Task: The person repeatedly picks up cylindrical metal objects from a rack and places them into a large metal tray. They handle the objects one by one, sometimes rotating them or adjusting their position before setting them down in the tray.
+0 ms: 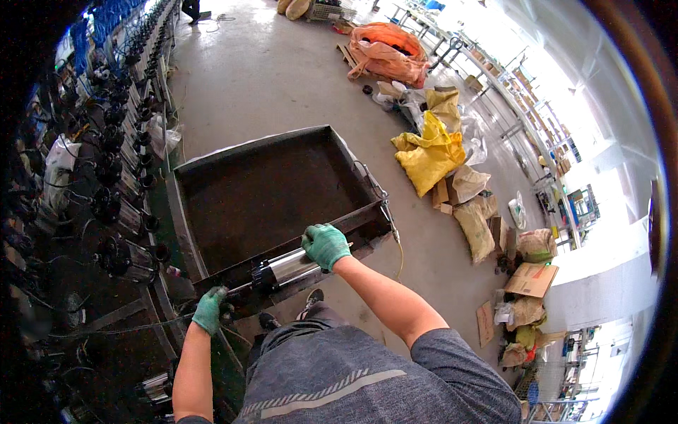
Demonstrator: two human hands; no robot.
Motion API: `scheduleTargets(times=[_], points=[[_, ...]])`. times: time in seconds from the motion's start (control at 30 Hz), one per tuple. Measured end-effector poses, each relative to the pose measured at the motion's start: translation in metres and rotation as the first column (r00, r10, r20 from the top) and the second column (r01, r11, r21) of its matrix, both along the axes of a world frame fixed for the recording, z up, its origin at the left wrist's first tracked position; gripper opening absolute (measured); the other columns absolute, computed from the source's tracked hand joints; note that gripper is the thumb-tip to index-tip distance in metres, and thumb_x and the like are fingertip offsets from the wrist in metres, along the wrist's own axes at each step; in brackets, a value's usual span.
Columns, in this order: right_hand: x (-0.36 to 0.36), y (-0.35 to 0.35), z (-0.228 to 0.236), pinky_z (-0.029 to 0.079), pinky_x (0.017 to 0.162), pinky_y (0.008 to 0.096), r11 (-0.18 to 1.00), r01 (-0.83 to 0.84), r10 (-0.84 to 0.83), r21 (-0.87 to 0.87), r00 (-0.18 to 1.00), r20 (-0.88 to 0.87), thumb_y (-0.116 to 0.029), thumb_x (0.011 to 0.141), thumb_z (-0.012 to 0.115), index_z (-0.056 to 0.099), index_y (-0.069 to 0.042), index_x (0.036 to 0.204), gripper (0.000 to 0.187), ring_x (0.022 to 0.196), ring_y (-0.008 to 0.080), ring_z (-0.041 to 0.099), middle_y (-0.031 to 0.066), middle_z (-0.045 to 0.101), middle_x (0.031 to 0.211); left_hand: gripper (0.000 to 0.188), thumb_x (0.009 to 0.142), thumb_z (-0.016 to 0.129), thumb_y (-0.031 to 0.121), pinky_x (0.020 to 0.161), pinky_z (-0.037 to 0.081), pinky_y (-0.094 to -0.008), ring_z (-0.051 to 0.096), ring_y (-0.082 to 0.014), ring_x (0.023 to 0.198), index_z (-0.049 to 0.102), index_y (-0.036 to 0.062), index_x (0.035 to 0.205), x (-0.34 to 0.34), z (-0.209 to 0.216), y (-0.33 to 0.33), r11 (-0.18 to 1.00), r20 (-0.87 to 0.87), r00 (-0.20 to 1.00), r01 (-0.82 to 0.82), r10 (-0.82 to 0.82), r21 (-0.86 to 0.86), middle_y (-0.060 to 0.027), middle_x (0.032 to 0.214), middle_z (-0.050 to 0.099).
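Observation:
A motor-like steel cylinder (292,268) with a ribbed black end lies along the near edge of a large rectangular dark metal trough (251,140). My right hand (326,246), in a green glove, is closed over the cylinder's right end. Near the other end, a thin rod-like part reaches from the black section toward my left hand (209,311). This hand, also gloved in green, has its fingers curled around something dark that I cannot make out. A dark cable (134,328) runs to it from the left. Brown shows inside the trough; I cannot tell whether it is liquid.
Rows of similar black-ended steel cylinders (130,258) stand close on my left, with cables among them. Metal fittings and a hose (393,230) hang at the trough's right corner. Yellow sacks (429,157), cardboard boxes (531,280) and an orange bag (388,56) lie on the floor to the right.

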State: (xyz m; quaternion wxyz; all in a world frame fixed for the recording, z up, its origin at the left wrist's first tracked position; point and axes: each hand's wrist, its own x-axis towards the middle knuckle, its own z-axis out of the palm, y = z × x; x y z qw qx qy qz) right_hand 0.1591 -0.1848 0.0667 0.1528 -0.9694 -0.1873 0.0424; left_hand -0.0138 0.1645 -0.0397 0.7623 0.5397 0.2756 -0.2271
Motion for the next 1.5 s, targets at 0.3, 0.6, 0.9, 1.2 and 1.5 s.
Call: scheduleTargets(times=[0.3, 0.6, 0.9, 1.2, 1.5], points=[[0.000, -0.003, -0.004, 0.053, 0.090, 0.0486, 0.999, -0.031, 0.031, -0.024, 1.000, 0.003, -0.033, 0.098, 0.056, 0.070, -0.007, 0.096, 0.029, 0.099, 0.0383, 0.066, 0.0176, 0.072, 0.101, 0.030, 0.097, 0.074, 0.029, 0.072, 0.050, -0.0287, 0.055, -0.0114, 0.077, 0.067, 0.0056, 0.115, 0.006, 0.017, 0.007, 0.889, 0.150, 0.916, 0.305, -0.372, 0.340, -0.0003, 0.098, 0.065], [0.000, -0.001, -0.004, 0.053, 0.089, 0.0485, 1.000, -0.022, 0.022, 0.002, 0.999, 0.023, -0.032, 0.096, 0.059, 0.071, -0.007, 0.094, 0.028, 0.097, 0.0380, 0.066, 0.0167, 0.072, 0.097, 0.032, 0.088, 0.079, 0.035, 0.071, 0.054, -0.0482, 0.070, -0.0407, 0.080, 0.070, 0.0060, 0.098, 0.003, 0.029, -0.007, 0.241, -0.007, 0.760, 0.215, -0.650, 0.946, -0.0221, 0.090, 0.072], [0.000, 0.000, -0.002, 0.054, 0.086, 0.0492, 0.999, -0.011, 0.009, 0.031, 0.998, 0.066, -0.030, 0.092, 0.063, 0.071, -0.008, 0.091, 0.024, 0.094, 0.0377, 0.067, 0.0154, 0.071, 0.093, 0.042, 0.096, 0.071, 0.043, 0.062, 0.052, -0.0404, 0.068, -0.0270, 0.068, 0.071, 0.0027, 0.108, 0.012, 0.011, 0.011, 0.848, -0.092, 0.913, 0.404, -0.397, 0.344, -0.0117, 0.085, 0.075], [-0.002, 0.004, 0.005, 0.052, 0.091, 0.0490, 1.000, -0.003, 0.003, 0.017, 1.000, 0.006, -0.031, 0.096, 0.057, 0.070, -0.006, 0.092, 0.029, 0.098, 0.0384, 0.066, 0.0173, 0.072, 0.096, 0.035, 0.093, 0.074, 0.011, 0.061, 0.050, -0.0302, 0.057, -0.0128, 0.066, 0.057, 0.0035, 0.123, -0.009, -0.026, -0.001, 0.892, 0.268, 0.938, 0.083, -0.221, 0.444, -0.0067, 0.094, 0.070], [-0.001, -0.003, 0.001, 0.053, 0.090, 0.0491, 1.000, -0.020, 0.020, 0.006, 0.999, 0.029, -0.031, 0.096, 0.057, 0.070, -0.006, 0.091, 0.029, 0.096, 0.0390, 0.066, 0.0182, 0.071, 0.096, 0.032, 0.090, 0.073, 0.011, 0.051, 0.048, -0.0301, 0.062, -0.0134, 0.065, 0.060, 0.0057, 0.119, 0.016, 0.019, 0.007, 0.929, -0.046, 0.948, 0.317, -0.314, 0.189, -0.0056, 0.097, 0.069]])
